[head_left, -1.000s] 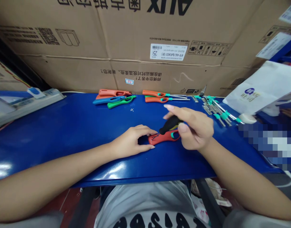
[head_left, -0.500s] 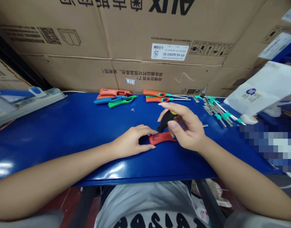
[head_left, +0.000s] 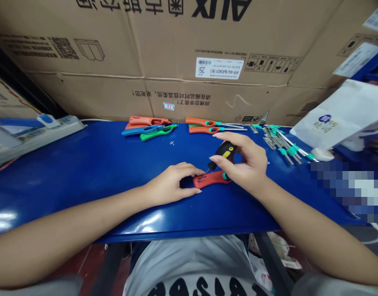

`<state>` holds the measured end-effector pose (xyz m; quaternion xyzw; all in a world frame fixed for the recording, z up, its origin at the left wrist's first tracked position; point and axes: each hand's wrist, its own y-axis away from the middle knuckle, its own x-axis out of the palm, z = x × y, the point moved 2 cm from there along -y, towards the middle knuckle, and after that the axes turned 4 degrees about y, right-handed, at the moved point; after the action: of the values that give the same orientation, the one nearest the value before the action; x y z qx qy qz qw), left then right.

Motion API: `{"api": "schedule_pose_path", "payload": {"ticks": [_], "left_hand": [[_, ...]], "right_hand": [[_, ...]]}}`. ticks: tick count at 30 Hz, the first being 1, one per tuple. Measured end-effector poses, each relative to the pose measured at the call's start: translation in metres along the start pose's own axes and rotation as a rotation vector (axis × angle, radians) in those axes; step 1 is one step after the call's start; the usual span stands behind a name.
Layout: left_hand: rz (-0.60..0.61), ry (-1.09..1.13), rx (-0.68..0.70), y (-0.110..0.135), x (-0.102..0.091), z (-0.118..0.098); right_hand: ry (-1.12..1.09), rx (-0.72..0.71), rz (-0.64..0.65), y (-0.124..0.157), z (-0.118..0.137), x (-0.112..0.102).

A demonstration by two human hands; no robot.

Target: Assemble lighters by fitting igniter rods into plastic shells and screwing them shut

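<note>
A red lighter body (head_left: 211, 179) with a teal trigger lies flat on the blue table (head_left: 84, 172). My left hand (head_left: 170, 183) pinches its left end between thumb and fingers, pressing it to the table. My right hand (head_left: 246, 162) grips a black screwdriver (head_left: 221, 155) with a yellow patch on its handle. The screwdriver's thin tip slants down to the left end of the red lighter body.
At the back lie orange, blue and green lighter bodies (head_left: 148, 126), two orange lighters with metal tubes (head_left: 212, 126), and several teal-tipped metal tubes (head_left: 281, 142). Cardboard boxes (head_left: 176, 53) wall the rear. A white bag (head_left: 346, 111) sits right; a power strip (head_left: 38, 131) left.
My right hand has turned the screwdriver handle between its fingers while the tip stayed on the red lighter body. My left hand has not moved.
</note>
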<state>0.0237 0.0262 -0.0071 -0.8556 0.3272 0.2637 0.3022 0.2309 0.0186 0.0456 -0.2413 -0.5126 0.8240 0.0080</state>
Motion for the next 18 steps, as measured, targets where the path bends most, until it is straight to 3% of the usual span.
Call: {"api": "schedule_pose_path", "payload": {"ticks": [5, 10, 12, 15, 18], "left_hand": [[-0.003, -0.012, -0.013, 0.0, -0.0002, 0.0], [-0.002, -0.012, 0.01, 0.0, -0.0002, 0.0006], [-0.002, -0.011, 0.005, 0.0, -0.0003, 0.001], [0.0, -0.012, -0.011, 0.0004, -0.0002, 0.0014], [0.002, -0.012, -0.013, 0.001, -0.0002, 0.0012]], "right_hand": [[-0.208, 0.107, 0.257, 0.0021, 0.0019, 0.0042], [0.051, -0.085, 0.048, -0.0011, 0.0063, -0.0013], [0.066, -0.056, 0.11, -0.0013, 0.0057, -0.0019], [-0.131, 0.106, 0.298, 0.0005, 0.0029, 0.0019], [-0.171, 0.106, 0.265, 0.001, 0.0021, 0.0032]]}}
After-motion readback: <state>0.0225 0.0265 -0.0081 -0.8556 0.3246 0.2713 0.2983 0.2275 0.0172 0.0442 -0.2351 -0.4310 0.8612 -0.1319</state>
